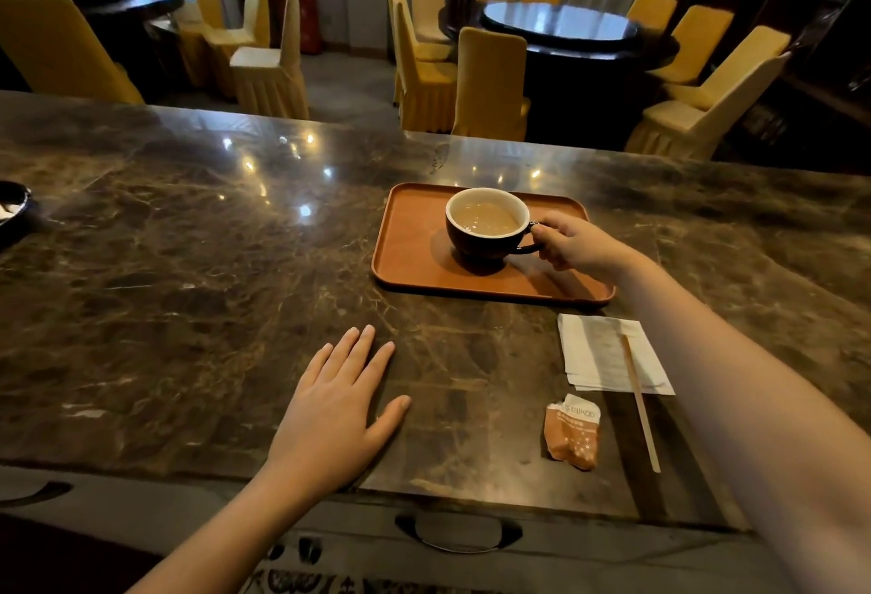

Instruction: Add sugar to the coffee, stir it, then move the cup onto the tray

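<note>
Since the cup point(488, 223) is dark glazed ceramic with milky coffee well up its pale inside, I'd judge it fairly heavy for its size, rigid, slick on the outside and breakable if knocked, with liquid ready to slop over the rim on any tilt. It stands upright on the orange tray point(410, 259), toward the far middle, apparently settled on its foot. The small loop handle on its right side is the obvious place to take it, and that is where the right hand point(577, 242) has it, fingers pinched closed around the loop. The left hand point(337, 409) holds nothing; it lies flat and spread on the worktop point(188, 263), well apart from the tray. Nearer the edge lie a torn sugar packet point(572, 433), a wooden stirrer point(638, 405) resting partly across a white napkin point(608, 353), so sugaring and stirring look finished to me. The tray has a low raised lip and a matte, likely grippy face. Polished brown marble under everything shines with ceiling lights and looks hard and slippery. Beyond it, the room is a dim dining hall with round dark tables and yellow-covered chairs point(490, 80).
</note>
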Demonstrator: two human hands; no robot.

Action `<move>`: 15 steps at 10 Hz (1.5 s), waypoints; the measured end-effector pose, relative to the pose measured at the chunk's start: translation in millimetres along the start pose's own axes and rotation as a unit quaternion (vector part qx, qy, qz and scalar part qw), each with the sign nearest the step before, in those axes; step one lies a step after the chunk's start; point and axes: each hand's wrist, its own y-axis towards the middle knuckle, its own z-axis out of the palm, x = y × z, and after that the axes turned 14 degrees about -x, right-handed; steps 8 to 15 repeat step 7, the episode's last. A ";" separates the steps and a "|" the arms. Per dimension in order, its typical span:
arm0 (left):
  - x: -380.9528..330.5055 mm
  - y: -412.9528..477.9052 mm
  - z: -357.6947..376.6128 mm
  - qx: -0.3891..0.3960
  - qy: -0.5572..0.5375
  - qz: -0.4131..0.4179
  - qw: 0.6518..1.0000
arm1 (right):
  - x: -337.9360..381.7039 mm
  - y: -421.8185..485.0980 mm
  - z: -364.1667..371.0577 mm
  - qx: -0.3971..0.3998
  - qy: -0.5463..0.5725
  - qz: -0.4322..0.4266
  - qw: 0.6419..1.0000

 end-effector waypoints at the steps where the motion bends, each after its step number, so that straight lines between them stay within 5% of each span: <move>1: 0.0 0.0 -0.6 0.006 0.000 0.000 1.000 | -1.3 -0.1 0.5 -0.004 -0.013 0.012 1.000; 7: -1.0 1.1 -2.2 0.018 0.002 -0.001 1.000 | 3.9 -8.3 7.8 -0.091 -0.006 0.082 0.992; 15: -1.0 1.1 -2.2 0.018 0.002 -0.001 1.000 | 3.9 -8.3 7.8 -0.091 -0.006 0.082 0.992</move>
